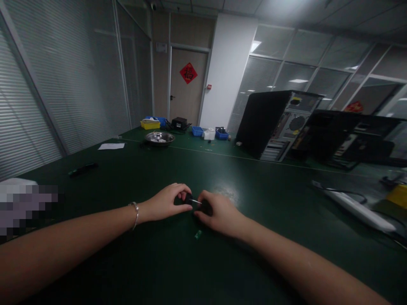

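My left hand (170, 201), with a bracelet at the wrist, pinches a small black piece (188, 198) between thumb and fingers. Facing it, my right hand (219, 212) is curled round a dark object (206, 207) that its fingers partly cover. A thin bright metal piece (196, 201) spans the gap between the two dark things; which of them it belongs to I cannot tell. Just below my hands, a small green circuit board (198, 234) lies on the dark green table (152, 262).
A steel bowl (159, 139) holding small parts stands at the back left, near a yellow bin (150, 124) and blue bins (197, 131). Back right is a black computer tower (270, 123). A white power strip (359, 207) lies at right, a dark tool (83, 169) at left.
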Demonstrator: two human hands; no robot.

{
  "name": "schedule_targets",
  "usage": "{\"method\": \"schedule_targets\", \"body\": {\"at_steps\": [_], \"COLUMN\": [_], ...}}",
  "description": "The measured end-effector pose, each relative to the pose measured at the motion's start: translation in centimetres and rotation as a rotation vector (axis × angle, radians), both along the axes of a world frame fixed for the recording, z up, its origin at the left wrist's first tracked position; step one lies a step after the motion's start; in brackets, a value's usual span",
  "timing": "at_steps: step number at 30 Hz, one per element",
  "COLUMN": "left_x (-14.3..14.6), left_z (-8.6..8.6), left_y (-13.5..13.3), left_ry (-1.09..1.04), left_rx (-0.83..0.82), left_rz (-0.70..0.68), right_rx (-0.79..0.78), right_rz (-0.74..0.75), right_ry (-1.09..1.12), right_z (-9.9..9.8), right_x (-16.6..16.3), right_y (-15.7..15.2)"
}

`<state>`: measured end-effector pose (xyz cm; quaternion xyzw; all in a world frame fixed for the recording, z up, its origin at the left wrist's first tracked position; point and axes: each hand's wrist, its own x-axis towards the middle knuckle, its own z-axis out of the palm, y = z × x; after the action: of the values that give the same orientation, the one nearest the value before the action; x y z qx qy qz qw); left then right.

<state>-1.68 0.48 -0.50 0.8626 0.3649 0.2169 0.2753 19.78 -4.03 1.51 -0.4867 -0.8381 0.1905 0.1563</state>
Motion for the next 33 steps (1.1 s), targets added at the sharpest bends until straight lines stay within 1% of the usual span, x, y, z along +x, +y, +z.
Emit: {"method": "schedule_targets", "body": {"at_steps": [3,5,7,11,16,20,23,25,30,33], "left_x": [-0.2,-0.4,-0.7,-1.0,-1.0,-0.8,-0.6,-0.5,-0.3,-0.2], "left_z": [0.1,-0.1,-0.3,-0.5,-0.1,0.1,0.0,-0.2,-0.5,-0.5], "left_y": [0.1,0.1,0.2,0.2,0.0,-0.1,0.0,0.1,0.1,0.0], "left_ry": [-0.009,-0.014,-0.017,-0.007,-0.011,-0.124,-0.239,-0.300,-0.389,-0.381], "left_rx": [0.019,0.034,0.046,0.052,0.030,-0.083,-0.136,-0.180,-0.370,-0.404], "left_rz": [-0.008,-0.008,-0.006,-0.001,0.003,0.002,0.054,0.062,-0.067,-0.097], "right_rx": [-0.026,-0.015,0.000,0.002,-0.029,-0.049,0.020,0.093,0.244,0.277], "right_rz": [0.077,0.111,0.116,0.089,0.109,0.114,0.079,0.049,0.042,0.037], "right_ry": [-0.104,-0.178,-0.233,-0.223,-0.136,-0.008,0.088,0.133,0.245,0.302], "right_z": [0.9,1.3,1.5,1.4,1.0,0.8,0.7,0.3,-1.5,-2.2], "right_x": [-0.6,-1.1,-1.6,-2.2,-1.9,-1.7,-1.7,-1.5,-0.5,-0.3], "right_y": [-0.8,-1.4,-2.0,-2.5,-2.2,-1.7,-1.2,-0.8,0.7,1.1]}}
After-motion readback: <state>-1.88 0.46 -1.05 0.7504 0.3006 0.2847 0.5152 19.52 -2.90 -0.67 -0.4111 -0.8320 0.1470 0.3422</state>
